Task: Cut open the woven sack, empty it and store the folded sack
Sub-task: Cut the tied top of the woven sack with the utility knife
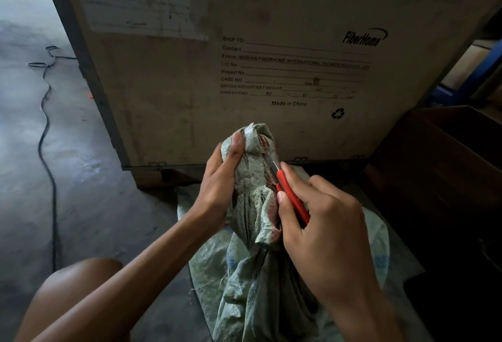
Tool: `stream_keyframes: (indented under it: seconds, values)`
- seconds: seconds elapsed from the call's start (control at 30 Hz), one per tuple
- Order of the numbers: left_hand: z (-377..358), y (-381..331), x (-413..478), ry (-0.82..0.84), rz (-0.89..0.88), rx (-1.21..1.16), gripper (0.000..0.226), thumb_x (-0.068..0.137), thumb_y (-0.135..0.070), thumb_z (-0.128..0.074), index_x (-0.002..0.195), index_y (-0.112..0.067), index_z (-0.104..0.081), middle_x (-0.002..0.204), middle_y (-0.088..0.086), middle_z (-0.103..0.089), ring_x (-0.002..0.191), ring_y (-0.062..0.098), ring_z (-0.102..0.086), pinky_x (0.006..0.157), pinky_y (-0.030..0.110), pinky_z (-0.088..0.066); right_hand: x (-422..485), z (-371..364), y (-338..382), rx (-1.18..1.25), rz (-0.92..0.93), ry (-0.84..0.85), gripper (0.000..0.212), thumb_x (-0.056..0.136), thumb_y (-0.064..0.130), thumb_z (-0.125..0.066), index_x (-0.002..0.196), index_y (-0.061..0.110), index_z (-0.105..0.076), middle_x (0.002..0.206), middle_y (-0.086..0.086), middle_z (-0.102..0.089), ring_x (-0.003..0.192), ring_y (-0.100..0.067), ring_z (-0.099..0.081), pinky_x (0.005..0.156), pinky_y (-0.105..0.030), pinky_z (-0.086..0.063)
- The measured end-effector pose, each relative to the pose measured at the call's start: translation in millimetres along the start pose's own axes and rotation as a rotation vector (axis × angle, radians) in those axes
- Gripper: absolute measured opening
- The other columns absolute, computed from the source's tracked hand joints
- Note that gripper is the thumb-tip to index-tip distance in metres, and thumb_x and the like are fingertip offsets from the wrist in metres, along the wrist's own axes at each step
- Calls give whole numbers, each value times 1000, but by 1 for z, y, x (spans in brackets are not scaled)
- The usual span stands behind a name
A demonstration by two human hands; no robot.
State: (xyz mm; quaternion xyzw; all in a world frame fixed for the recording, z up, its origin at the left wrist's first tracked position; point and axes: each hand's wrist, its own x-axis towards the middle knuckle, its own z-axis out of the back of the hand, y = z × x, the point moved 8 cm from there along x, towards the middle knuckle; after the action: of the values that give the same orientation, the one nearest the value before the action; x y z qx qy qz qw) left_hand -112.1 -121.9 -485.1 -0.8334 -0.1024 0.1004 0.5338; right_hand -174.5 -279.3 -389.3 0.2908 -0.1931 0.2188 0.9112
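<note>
Two hands are at work in the single head view. The woven sack (258, 273) is held upright between them: its bunched neck (252, 157) is gripped just under the left thumb, and its body is spread on the floor below both wrists. The left hand (222, 178) is curled round that neck, with the thumb pressed along the cloth and the other fingers wrapped behind it. The right hand (326, 219) is closed round a red-handled cutter (292, 197), which is pinched between thumb and forefinger. Its blade (269, 164) is laid against the neck just beyond the right fingertips.

The cloth is judged soft, limp and light, with a thin, slick weave likely to fray where it is cut. Its full weight cannot be told, since the contents are hidden. Hold is best taken on the gathered neck, drawn taut, with the left fingers kept off the blade's line.

A pale grey-green, heavily creased weave is shown, with faded reddish print in the folds beside the right thumb. What seems to be clear tape is wound round the tip above the left thumb, though the dim light leaves that uncertain.
</note>
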Motion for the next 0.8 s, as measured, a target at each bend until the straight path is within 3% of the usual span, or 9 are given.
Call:
stream_keyframes:
  seconds: [0.13, 0.27, 0.57, 0.7, 0.8]
  values:
    - [1, -1, -1, -16, -11, -2, 63, 89, -60, -60, 127, -10, -62, 120, 21, -71, 113, 36, -69, 101, 58, -52, -1, 0, 3, -69, -1, 43, 42, 95, 29, -62, 137, 26, -60, 82, 9, -59, 69, -7, -60, 58, -30, -57]
    - [2, -6, -4, -43, -89, 47, 55, 91, -56, -59, 121, -9, -61, 118, 22, -70, 109, 36, -70, 97, 56, -55, -2, -1, 1, -94, -9, 78, 39, 95, 31, -61, 134, 27, -62, 81, 7, -60, 73, -10, -61, 62, -32, -56]
    - [-4, -19, -13, -22, -270, 218, 35, 96, -46, -53, 101, -12, -60, 89, -2, -68, 81, 9, -67, 73, 27, -56, -4, 4, -7, -72, -43, 201, 44, 96, 35, -59, 140, 31, -56, 84, 12, -59, 77, -8, -61, 69, -29, -55]
    - [-4, -18, -14, -42, -304, 280, 40, 98, -45, -54, 103, -5, -58, 89, 0, -67, 80, 10, -66, 73, 30, -58, -6, 5, -10, -71, -50, 259, 44, 97, 36, -56, 141, 33, -53, 94, 11, -64, 88, -7, -63, 78, -30, -56]
    - [3, -17, -11, -91, -275, 250, 46, 94, -50, -55, 107, -6, -59, 94, 5, -68, 84, 14, -67, 76, 35, -60, -9, 2, -11, -86, -34, 312, 43, 98, 37, -55, 141, 36, -53, 84, 13, -57, 77, -4, -56, 67, -16, -47]
